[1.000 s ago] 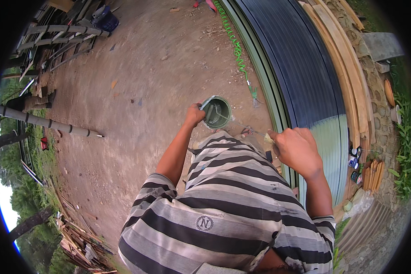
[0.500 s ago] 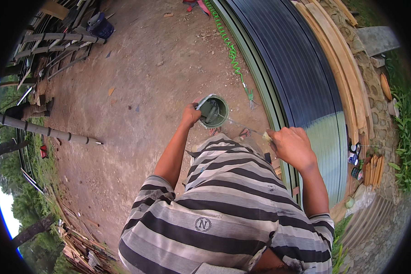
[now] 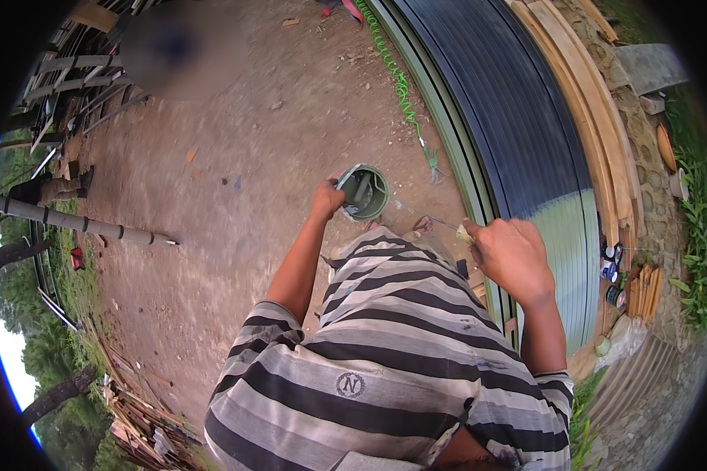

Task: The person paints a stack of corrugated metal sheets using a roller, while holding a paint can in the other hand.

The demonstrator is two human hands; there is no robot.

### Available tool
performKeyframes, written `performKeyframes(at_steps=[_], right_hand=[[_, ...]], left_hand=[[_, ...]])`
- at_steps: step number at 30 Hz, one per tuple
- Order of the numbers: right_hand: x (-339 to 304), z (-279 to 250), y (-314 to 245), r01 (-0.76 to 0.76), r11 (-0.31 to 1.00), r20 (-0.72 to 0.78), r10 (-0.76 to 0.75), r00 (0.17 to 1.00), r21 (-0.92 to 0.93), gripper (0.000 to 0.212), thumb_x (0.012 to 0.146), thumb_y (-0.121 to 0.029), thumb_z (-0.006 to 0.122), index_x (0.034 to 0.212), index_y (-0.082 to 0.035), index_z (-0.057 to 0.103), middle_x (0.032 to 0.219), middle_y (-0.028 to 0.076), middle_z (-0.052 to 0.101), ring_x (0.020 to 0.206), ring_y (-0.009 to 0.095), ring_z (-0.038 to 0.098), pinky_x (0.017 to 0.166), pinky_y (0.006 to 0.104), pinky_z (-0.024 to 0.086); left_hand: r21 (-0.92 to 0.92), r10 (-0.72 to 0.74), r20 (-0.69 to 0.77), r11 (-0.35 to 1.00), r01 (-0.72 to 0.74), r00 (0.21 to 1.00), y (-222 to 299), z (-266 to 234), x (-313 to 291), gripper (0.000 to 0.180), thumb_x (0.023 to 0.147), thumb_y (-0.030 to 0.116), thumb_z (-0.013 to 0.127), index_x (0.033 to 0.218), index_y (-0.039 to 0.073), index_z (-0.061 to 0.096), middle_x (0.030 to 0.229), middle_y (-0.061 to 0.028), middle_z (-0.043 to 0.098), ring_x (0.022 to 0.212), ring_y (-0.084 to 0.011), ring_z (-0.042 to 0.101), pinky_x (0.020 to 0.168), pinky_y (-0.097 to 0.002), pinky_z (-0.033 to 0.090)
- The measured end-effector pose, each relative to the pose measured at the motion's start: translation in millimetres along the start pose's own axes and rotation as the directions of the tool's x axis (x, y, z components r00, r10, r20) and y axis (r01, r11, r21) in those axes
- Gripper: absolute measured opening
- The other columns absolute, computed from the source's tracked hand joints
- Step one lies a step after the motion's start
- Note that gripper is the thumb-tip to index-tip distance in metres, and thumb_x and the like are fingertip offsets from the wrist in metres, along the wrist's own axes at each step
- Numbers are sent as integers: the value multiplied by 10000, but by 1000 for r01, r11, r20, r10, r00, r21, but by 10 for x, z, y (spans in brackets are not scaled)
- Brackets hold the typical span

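My left hand (image 3: pixel 327 199) is closed on the rim of a paint bucket (image 3: pixel 386 193), which is tilted so that its inside shows. Inside it sits a green-coated paint roller (image 3: pixel 359 191), with greenish paint around it. A thin metal rod runs from the bucket to a yellowish handle (image 3: pixel 464 232), and my right hand (image 3: pixel 514 257) is wrapped round that handle. To my right lie long ridged panels (image 3: pixel 491 94); they are dark blue-black at the far part. Their near part carries a pale green coat (image 3: pixel 564 255), close beside my right hand.
A coiled green hose (image 3: pixel 401 88) lies on the dirt ground along the panels. Wooden planks (image 3: pixel 585 102) run beyond them, next to several small cans (image 3: pixel 609 271). Bamboo poles (image 3: pixel 86 221) and piled timber (image 3: pixel 145 424) stand at the left.
My right hand has shifted slightly right with the handle. The roller has moved a little within the bucket, while my left hand holds the bucket in nearly the same place.
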State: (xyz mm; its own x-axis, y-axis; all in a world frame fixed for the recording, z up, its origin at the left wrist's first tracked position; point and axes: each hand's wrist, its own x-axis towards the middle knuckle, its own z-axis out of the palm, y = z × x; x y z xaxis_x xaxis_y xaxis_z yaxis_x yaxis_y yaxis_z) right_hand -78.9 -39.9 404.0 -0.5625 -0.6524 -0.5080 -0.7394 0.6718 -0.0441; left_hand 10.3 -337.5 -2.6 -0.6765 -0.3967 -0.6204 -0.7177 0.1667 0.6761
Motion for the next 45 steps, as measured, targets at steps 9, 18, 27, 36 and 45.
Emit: performKeyframes(at_steps=[9,18,27,36,45], right_hand=[[110,62,61,56,998,-55,-55,997,-1,323,835,-166,682,1151,-130,741,732,161,685,705,348,687,641,452,509],[277,291,8,107,993,-107,-112,988,-54,297,834,-156,654,1114,-126,750,711,164,678,699,344,690,611,447,511],[-174,113,222,-95,989,-94,106,990,112,334,792,-176,730,1123,-196,766,737,125,700,726,314,690,658,438,511],[-945,386,446,-332,847,-88,401,912,414,411,781,-173,763,1185,-246,753,800,88,731,735,305,671,661,419,488],[-1665,1621,950,-280,163,89,700,708,946,460,882,-198,723,1339,-207,665,837,102,713,695,184,657,700,355,534]], left_hand=[[-34,52,-169,998,-59,984,-319,18,121,534,738,41,610,1252,-99,638,932,-212,721,740,-257,700,630,-353,543],[-171,15,-50,985,-23,999,-81,-94,88,602,692,53,629,1260,-147,601,939,-245,719,770,-281,709,655,-365,546],[-368,-76,21,926,78,997,-78,50,189,481,744,-12,549,1199,-162,597,956,-224,688,754,-301,711,671,-384,600],[-576,-95,139,802,158,986,157,402,671,261,765,-27,508,993,-124,590,939,-212,636,759,-341,681,692,-459,644],[-632,-252,389,627,456,886,742,1158,1412,345,810,-24,463,1137,-128,501,1122,-257,576,881,-394,657,753,-477,649]])
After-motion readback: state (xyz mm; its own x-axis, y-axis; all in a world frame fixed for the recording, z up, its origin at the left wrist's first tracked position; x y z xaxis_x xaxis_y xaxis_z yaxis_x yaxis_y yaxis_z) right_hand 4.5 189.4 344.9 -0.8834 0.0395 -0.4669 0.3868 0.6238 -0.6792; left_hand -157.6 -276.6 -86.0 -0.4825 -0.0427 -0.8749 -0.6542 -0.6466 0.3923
